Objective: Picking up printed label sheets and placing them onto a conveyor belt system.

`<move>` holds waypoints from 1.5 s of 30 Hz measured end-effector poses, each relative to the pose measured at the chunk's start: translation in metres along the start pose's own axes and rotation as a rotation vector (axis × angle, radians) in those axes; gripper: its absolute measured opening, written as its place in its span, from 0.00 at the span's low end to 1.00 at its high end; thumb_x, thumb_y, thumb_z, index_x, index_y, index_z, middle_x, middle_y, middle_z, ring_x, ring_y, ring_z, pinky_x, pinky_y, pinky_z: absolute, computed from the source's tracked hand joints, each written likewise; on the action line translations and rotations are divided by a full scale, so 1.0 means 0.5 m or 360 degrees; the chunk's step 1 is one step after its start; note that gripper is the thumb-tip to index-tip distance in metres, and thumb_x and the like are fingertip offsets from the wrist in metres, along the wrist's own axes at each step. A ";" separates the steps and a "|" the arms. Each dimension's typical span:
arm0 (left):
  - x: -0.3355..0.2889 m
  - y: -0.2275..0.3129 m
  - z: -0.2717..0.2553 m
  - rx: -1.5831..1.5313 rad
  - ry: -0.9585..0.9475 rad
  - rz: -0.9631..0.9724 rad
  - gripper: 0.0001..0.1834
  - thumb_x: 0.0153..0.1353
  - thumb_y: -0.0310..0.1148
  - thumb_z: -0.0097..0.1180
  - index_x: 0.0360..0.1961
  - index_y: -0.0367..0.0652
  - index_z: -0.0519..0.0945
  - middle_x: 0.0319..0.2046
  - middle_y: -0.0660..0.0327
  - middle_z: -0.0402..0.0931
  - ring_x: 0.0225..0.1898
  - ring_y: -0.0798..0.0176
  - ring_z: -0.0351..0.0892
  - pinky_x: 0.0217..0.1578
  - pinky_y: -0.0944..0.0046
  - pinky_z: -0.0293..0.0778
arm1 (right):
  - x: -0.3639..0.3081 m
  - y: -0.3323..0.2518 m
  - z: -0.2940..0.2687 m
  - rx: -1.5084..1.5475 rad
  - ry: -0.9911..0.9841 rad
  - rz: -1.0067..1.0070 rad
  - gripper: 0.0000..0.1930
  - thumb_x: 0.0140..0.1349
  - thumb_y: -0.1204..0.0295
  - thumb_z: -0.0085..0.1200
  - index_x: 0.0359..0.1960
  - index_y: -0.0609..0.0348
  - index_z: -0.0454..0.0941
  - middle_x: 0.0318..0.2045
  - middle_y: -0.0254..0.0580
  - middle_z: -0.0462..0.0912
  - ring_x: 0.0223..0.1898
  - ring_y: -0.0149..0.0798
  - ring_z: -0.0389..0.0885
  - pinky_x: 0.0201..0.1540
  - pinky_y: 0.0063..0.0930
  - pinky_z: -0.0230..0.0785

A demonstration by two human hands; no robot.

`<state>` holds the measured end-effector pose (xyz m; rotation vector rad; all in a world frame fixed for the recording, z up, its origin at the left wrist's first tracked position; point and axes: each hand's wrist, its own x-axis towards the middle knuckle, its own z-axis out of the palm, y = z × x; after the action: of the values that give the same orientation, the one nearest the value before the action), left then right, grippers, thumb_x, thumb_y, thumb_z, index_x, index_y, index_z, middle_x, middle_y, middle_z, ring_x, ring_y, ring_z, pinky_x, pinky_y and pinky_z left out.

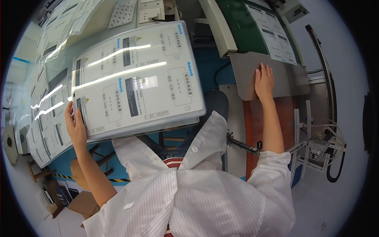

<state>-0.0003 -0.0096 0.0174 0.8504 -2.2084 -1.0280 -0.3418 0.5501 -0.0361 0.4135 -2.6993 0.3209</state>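
Observation:
A thick stack of white printed plastic sheets (pixel 150 87) lies at the middle left, its glossy top covered with black diagrams and blue lettering. My left hand (pixel 75 122) grips the near left edge of this stack, thumb over the top and fingers along the side. Over on the right, my right hand (pixel 264 82) rests flat, fingers stretched, on a grey metal plate (pixel 284 81). Just beyond that plate, one printed sheet (pixel 274 37) lies on a green conveyor belt (pixel 233 23). Nothing is held in the right hand.
More printed sheets (pixel 51 102) cover the glass-topped table at the left. A metal frame with tubes and cables (pixel 316 146) stands right of my right arm. Below at the left are a round wooden stool (pixel 79 173) and a cardboard box (pixel 83 203). Wall-type sockets (pixel 150 14) sit behind the stack.

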 end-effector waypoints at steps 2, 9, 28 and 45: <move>0.004 -0.014 -0.006 -0.0025 -0.0017 0.0014 0.23 0.70 0.37 0.47 0.63 0.38 0.67 0.57 0.53 0.69 0.56 0.61 0.69 0.57 0.64 0.64 | 0.032 0.028 0.016 -0.0127 -0.0009 0.0168 0.24 0.69 0.59 0.44 0.63 0.57 0.66 0.64 0.54 0.65 0.67 0.55 0.59 0.67 0.52 0.49; 0.005 -0.078 -0.034 0.0228 0.0025 0.0035 0.22 0.72 0.38 0.45 0.60 0.33 0.69 0.52 0.53 0.73 0.52 0.62 0.72 0.54 0.67 0.65 | 0.113 0.052 0.042 -0.0281 0.0011 0.0370 0.30 0.68 0.53 0.44 0.65 0.60 0.61 0.66 0.55 0.61 0.70 0.54 0.53 0.69 0.57 0.42; -0.004 -0.019 -0.003 0.0538 0.0129 -0.0016 0.25 0.72 0.41 0.44 0.60 0.31 0.68 0.51 0.47 0.75 0.49 0.57 0.74 0.51 0.64 0.68 | 0.188 0.112 0.051 -0.0308 -0.0149 0.0605 0.35 0.67 0.49 0.42 0.68 0.62 0.57 0.69 0.52 0.58 0.72 0.49 0.50 0.71 0.55 0.38; -0.006 -0.016 -0.004 0.0545 0.0140 -0.0039 0.26 0.71 0.41 0.44 0.60 0.30 0.68 0.55 0.44 0.73 0.53 0.51 0.74 0.54 0.60 0.67 | 0.165 0.117 -0.017 -0.0269 -0.0224 0.0323 0.30 0.62 0.51 0.52 0.57 0.63 0.72 0.53 0.52 0.77 0.57 0.51 0.72 0.63 0.50 0.54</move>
<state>0.0056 -0.0121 0.0114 1.0499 -2.3379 -0.6160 -0.4308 0.5872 -0.0042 0.1166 -2.8842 0.1206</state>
